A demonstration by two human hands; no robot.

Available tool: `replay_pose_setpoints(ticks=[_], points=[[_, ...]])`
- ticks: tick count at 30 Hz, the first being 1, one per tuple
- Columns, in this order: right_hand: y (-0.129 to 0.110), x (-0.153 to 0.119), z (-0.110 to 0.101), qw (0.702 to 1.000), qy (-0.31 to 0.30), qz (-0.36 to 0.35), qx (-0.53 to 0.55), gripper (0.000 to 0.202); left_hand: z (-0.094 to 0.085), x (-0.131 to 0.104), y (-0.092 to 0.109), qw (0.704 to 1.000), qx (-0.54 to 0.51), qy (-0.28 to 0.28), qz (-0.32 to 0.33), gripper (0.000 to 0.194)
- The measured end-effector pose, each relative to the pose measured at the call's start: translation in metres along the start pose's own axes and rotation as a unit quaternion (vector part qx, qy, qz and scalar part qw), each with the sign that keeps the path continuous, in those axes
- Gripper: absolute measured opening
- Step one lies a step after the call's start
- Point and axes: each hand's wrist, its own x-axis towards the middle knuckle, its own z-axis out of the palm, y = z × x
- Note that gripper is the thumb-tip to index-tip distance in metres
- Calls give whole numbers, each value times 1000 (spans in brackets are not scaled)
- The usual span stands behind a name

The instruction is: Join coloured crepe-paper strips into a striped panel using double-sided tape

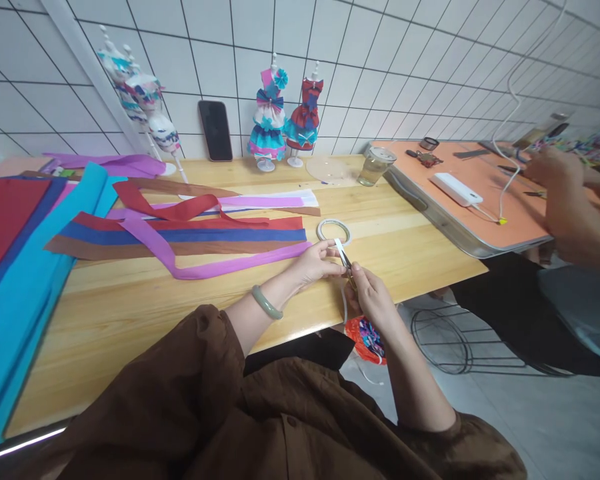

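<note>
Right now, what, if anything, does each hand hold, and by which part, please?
The right hand holds small scissors by their handles; the left hand holds a white strip, seemingly near its upper end.

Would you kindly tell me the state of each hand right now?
Left hand: closed, pinching a white strip.
Right hand: closed, holding scissors.

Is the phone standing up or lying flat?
Standing up: the phone rests on its short edge on the table, against the tiled wall.
</note>
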Motion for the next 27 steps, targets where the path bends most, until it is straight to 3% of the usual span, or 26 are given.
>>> replay_pose_setpoints(ticks=[10,27], points=[[11,6,1,995,54,-29,-74,46,1,0,-1,1000,5,4,-5,61],[14,5,2,987,74,-23,-139,47,-1,2,-6,1000,11,-13,-1,63]])
